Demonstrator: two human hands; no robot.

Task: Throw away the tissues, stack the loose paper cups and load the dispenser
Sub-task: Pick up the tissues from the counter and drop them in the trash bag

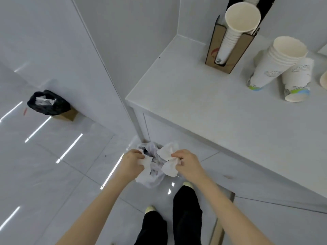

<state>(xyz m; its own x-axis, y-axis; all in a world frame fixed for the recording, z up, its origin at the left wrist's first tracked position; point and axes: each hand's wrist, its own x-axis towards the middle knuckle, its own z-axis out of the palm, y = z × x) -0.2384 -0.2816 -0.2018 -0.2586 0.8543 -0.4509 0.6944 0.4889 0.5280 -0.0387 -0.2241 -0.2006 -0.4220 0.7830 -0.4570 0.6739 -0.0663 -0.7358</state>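
Left hand and right hand: each pinching crumpled white tissues above white-lined floor bin; stacked white paper cups near worktop's far edge

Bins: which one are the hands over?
The white-lined bin by the counter; both hands hold tissues above it. The black-bagged bin sits far left.

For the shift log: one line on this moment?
left hand: tissue | right hand: tissue | over bin | cups unstacked
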